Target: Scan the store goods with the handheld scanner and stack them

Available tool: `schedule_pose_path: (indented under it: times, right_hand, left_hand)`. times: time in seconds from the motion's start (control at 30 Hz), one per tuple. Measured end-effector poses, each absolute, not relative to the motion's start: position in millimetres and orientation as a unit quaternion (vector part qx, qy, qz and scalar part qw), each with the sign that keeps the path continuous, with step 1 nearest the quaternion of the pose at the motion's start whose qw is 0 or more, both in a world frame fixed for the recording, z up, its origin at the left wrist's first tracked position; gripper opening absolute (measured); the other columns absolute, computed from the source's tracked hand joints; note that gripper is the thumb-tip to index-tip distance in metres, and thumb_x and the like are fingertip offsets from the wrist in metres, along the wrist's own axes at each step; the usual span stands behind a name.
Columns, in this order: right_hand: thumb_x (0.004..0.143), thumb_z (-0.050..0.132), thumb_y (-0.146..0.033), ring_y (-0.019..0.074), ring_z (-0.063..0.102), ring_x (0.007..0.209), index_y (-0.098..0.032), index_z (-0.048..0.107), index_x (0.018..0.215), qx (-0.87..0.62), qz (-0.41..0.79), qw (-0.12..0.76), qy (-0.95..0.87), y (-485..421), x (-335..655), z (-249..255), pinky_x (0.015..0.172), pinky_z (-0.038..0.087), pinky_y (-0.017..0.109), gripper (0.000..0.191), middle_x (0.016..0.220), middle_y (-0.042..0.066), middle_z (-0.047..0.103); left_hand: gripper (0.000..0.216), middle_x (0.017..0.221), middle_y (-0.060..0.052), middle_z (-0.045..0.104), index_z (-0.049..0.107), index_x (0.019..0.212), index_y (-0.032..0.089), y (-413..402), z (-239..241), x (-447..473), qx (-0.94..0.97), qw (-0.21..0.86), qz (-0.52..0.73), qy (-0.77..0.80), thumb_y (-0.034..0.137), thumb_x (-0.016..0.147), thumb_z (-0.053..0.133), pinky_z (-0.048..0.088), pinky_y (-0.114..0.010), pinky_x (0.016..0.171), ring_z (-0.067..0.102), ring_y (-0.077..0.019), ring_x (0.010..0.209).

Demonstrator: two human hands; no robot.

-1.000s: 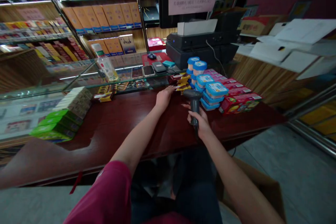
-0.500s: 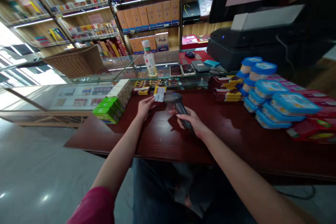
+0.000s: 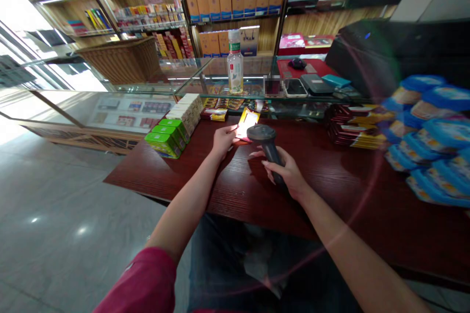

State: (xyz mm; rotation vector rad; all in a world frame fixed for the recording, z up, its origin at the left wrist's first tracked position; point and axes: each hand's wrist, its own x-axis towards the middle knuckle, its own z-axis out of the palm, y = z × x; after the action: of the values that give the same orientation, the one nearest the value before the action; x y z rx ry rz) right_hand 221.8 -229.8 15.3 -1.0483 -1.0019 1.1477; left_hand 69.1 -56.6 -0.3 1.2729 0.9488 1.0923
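Note:
My left hand (image 3: 224,141) pinches the edge of a small flat yellow-edged packet (image 3: 246,124), holding it just above the dark wooden counter (image 3: 235,190). Bright light from the scanner washes out the face of the packet. My right hand (image 3: 284,168) is wrapped round the handle of a black barcode scanner (image 3: 270,149), whose head points at the packet from close by on the right. Scanner and packet overlap in view, so I cannot tell whether they touch.
Green boxes (image 3: 167,139) and a row of pale packs (image 3: 186,110) stand left. A bottle (image 3: 235,66) and phone (image 3: 295,88) rest on the glass shelf behind. Right are stacked red-and-yellow packets (image 3: 354,127) and blue-lidded tubs (image 3: 436,156).
The scanner's light now shines brightly on the packet, where before its white printed label showed. The whole view has shifted, moving the scene rightward in the frame.

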Motion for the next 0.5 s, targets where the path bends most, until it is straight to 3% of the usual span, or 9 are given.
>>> schedule_pose_path:
  times: [0.07, 0.17, 0.27, 0.5]
  right_hand:
    - [0.077, 0.083, -0.037, 0.0062, 0.049, 0.044, -0.023, 0.065, 0.114, -0.453, 0.495, 0.602, -0.432, -230.9, 221.7, 14.9, 0.037, 0.040, 0.024, 0.044, 0.119, 0.010, 0.077]
    - [0.076, 0.085, -0.039, 0.0067, 0.050, 0.046, -0.023, 0.065, 0.109, -0.459, 0.490, 0.609, -0.422, -232.3, 223.0, 13.8, 0.039, 0.042, 0.024, 0.042, 0.119, 0.009, 0.077]
    - [0.075, 0.086, -0.039, 0.0068, 0.051, 0.048, -0.023, 0.066, 0.108, -0.465, 0.490, 0.613, -0.409, -232.8, 224.3, 14.6, 0.040, 0.042, 0.024, 0.042, 0.117, 0.008, 0.077]
    - [0.077, 0.084, -0.040, 0.0077, 0.051, 0.048, -0.022, 0.069, 0.108, -0.473, 0.510, 0.589, -0.412, -234.6, 224.2, 21.9, 0.041, 0.042, 0.025, 0.039, 0.114, 0.009, 0.077]
  left_hand:
    - [0.030, 0.112, -0.009, 0.081, 0.078, 0.118, 0.013, -54.6, 1.6, 65.4, 0.586, 0.495, 0.483, 0.423, 0.014, 0.091, 0.067, 0.063, -0.037, 0.093, 0.078, -0.0236, 0.101]
    - [0.028, 0.124, -0.007, 0.078, 0.078, 0.121, 0.020, -43.7, 5.9, 48.6, 0.675, 0.283, 0.519, 0.442, 0.018, 0.096, 0.064, 0.056, -0.037, 0.108, 0.073, -0.0235, 0.118]
    - [0.037, 0.135, -0.008, 0.073, 0.072, 0.132, 0.022, -24.3, 9.2, 23.7, 0.742, 0.109, 0.481, 0.454, 0.016, 0.103, 0.051, 0.049, -0.034, 0.115, 0.067, -0.0207, 0.129]
    - [0.048, 0.143, -0.008, 0.068, 0.071, 0.133, 0.022, 21.5, 6.0, -5.6, 0.820, -0.029, 0.304, 0.484, 0.005, 0.100, 0.040, 0.035, -0.039, 0.127, 0.053, -0.0187, 0.145]
